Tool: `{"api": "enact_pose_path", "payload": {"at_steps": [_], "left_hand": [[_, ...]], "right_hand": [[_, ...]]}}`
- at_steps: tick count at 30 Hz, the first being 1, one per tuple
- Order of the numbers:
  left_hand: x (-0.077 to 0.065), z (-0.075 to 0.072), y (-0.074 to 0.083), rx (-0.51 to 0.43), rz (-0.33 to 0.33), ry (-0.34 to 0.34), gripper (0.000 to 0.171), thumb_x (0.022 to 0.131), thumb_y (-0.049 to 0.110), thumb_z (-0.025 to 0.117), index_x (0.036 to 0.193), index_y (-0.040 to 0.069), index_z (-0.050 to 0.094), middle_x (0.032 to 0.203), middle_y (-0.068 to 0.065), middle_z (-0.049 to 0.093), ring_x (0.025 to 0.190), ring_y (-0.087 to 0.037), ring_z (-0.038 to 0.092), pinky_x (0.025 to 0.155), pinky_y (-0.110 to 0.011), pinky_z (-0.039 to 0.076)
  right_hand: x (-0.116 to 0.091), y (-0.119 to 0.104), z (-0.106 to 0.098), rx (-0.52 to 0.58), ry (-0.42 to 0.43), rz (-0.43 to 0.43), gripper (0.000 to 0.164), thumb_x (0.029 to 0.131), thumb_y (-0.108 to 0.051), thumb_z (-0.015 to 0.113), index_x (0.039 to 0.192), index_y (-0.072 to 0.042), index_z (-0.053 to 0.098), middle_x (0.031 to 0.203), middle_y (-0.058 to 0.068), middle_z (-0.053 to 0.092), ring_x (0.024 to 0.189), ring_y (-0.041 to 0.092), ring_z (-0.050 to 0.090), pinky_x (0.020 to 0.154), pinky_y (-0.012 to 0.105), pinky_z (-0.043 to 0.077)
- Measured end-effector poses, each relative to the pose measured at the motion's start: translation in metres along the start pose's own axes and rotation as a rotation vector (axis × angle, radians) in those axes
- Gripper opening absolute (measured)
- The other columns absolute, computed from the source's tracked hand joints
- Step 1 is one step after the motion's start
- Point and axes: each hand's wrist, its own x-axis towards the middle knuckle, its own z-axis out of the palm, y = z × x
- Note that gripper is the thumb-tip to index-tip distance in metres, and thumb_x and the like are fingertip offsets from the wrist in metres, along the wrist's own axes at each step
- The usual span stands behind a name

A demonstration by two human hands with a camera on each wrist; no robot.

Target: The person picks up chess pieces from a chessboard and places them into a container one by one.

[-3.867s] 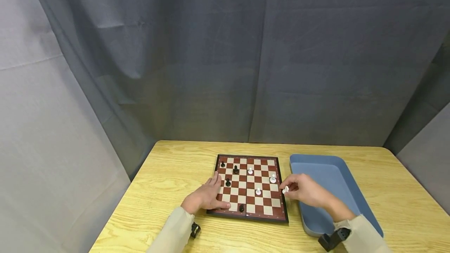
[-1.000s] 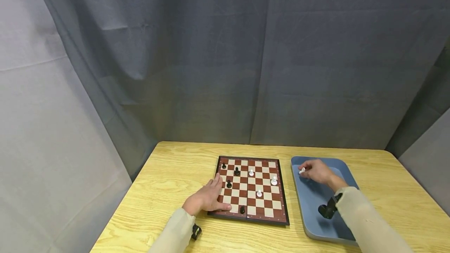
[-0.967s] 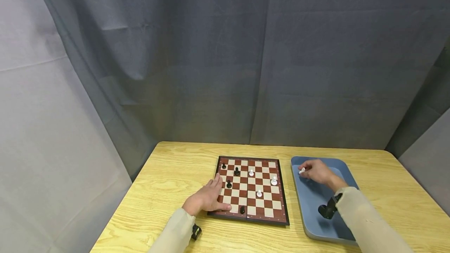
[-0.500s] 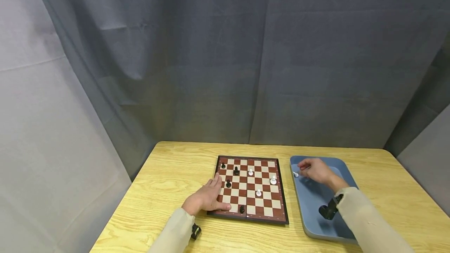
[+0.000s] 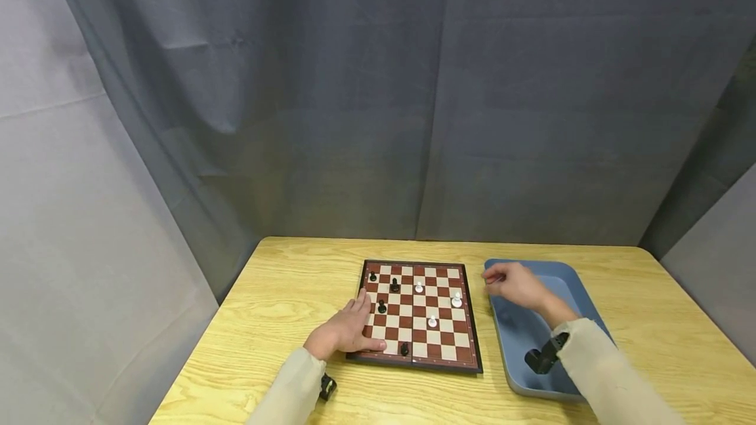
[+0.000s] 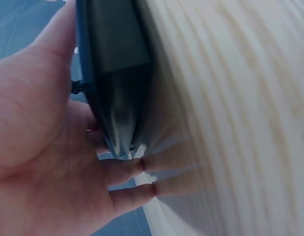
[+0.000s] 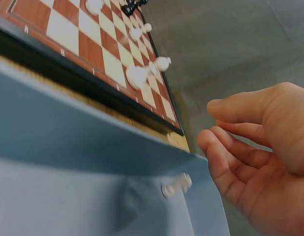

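Observation:
My left hand (image 5: 345, 333) rests on the left edge of a red-and-cream chessboard (image 5: 440, 349). Its thumb lies over the near left corner; in the left wrist view two fingertips touch the table beside the board. Several black chess pieces (image 5: 394, 285) stand on the left half. On the right half are two small white pawns (image 5: 432, 321) and a taller white piece (image 5: 457, 300). My right hand (image 5: 515, 284) hovers over the blue tray's far left rim, holding nothing, its fingers loosely bent. Below it, a white chess piece (image 7: 177, 186) lies in the tray, hidden in the head view.
The blue tray (image 5: 502, 346) stands just right of the board, with a narrow strip of wood between them. Both sit on a wooden table (image 5: 283, 294). Grey curtains (image 5: 348, 117) hang behind the table and at the sides.
My right hand carried the white chess piece from the board's right edge into the tray, let it go there, then rose slightly left toward the board. The left hand stayed put.

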Motion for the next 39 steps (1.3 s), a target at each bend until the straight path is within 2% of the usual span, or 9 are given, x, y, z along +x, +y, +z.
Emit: {"api": "enact_pose_path", "payload": {"at_steps": [6, 15, 23, 30, 39], "left_hand": [[0.0, 0.0, 0.0, 0.001, 0.006, -0.003, 0.108, 0.081, 0.066, 0.058, 0.151, -0.002, 0.009, 0.157, -0.018, 0.001, 0.139, -0.039, 0.017, 0.108, -0.048, 0.026], [0.0, 0.0, -0.002, 0.001, 0.009, -0.004, 0.108, 0.082, 0.066, 0.057, 0.151, -0.001, 0.009, 0.157, -0.018, 0.001, 0.139, -0.039, 0.017, 0.108, -0.049, 0.027], [0.001, 0.0, -0.001, -0.002, 0.0, -0.006, 0.108, 0.081, 0.067, 0.056, 0.151, -0.001, 0.009, 0.157, -0.018, 0.0, 0.139, -0.039, 0.017, 0.108, -0.048, 0.027], [0.001, 0.002, -0.001, 0.005, -0.004, -0.008, 0.108, 0.081, 0.067, 0.056, 0.151, -0.001, 0.009, 0.157, -0.018, 0.0, 0.139, -0.038, 0.017, 0.108, -0.048, 0.028], [0.001, 0.001, -0.001, 0.002, 0.003, -0.01, 0.109, 0.081, 0.067, 0.056, 0.151, -0.001, 0.009, 0.157, -0.018, 0.001, 0.139, -0.038, 0.018, 0.108, -0.047, 0.027]], "right_hand": [[0.002, -0.007, 0.011, 0.007, -0.009, -0.009, 0.03, 0.085, -0.012, 0.069, 0.109, 0.005, 0.066, 0.094, 0.009, 0.065, 0.081, 0.018, 0.06, 0.067, 0.033, 0.051], [0.006, -0.019, 0.028, 0.096, -0.037, 0.011, 0.03, 0.086, -0.008, 0.067, 0.112, 0.006, 0.065, 0.093, 0.007, 0.065, 0.08, 0.018, 0.061, 0.068, 0.035, 0.051], [0.01, -0.016, 0.046, 0.116, -0.048, 0.037, 0.03, 0.081, -0.003, 0.07, 0.11, 0.005, 0.065, 0.092, 0.008, 0.064, 0.077, 0.017, 0.06, 0.063, 0.033, 0.049], [0.012, -0.015, 0.055, 0.125, -0.065, 0.008, 0.031, 0.077, 0.004, 0.069, 0.108, 0.005, 0.066, 0.091, 0.009, 0.063, 0.076, 0.017, 0.058, 0.063, 0.033, 0.049], [0.013, -0.016, 0.061, 0.12, -0.099, -0.026, 0.032, 0.079, 0.007, 0.068, 0.111, 0.007, 0.064, 0.088, 0.009, 0.062, 0.072, 0.017, 0.058, 0.062, 0.033, 0.05]]}}
